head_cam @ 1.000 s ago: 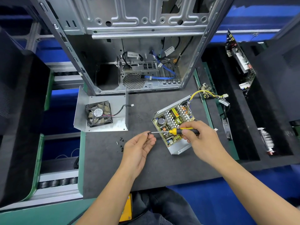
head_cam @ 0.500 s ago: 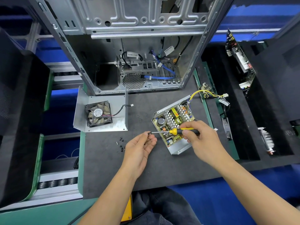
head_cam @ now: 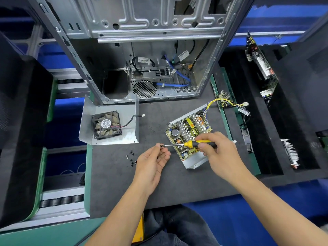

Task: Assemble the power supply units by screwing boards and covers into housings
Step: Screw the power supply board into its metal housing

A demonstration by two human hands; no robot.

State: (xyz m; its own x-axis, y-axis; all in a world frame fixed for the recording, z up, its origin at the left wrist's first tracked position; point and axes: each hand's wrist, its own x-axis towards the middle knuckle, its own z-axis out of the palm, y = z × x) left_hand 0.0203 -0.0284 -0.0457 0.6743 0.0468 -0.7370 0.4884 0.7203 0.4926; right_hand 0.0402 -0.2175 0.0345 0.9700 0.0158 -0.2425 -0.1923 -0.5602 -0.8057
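An open metal power supply housing lies on the dark mat, with a green circuit board inside and yellow wires leading off to the right. My right hand grips a yellow-and-black screwdriver held level above the board, tip pointing left. My left hand pinches a small black screw at the screwdriver's tip. Several loose black screws lie on the mat left of my left hand. A metal cover with a black fan rests at the left.
A large open computer chassis stands at the back of the mat. Dark foam trays on the right hold another circuit board and a heat-sink part. A roller conveyor runs along the left.
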